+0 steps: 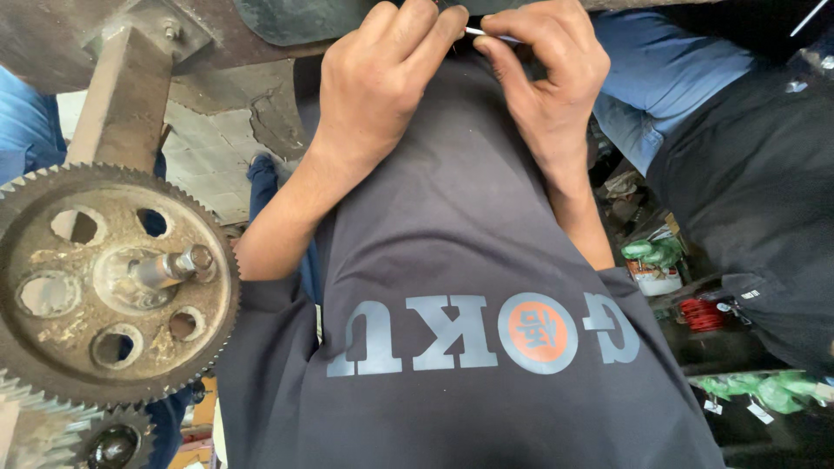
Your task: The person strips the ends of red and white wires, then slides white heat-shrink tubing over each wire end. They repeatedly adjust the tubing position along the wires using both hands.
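Both hands raised together at the top of the view, above a dark grey shirt. Left hand curled nearly closed, fingertips pinching one end of a thin pale rod. Right hand likewise curled, thumb and forefinger nipping the same rod from the other side. Rod bridging the small gap between the two sets of fingertips, mostly hidden by them, only a short light sliver visible. Off to the left and well apart, a large rusty toothed gear on a shaft, a smaller gear just below it
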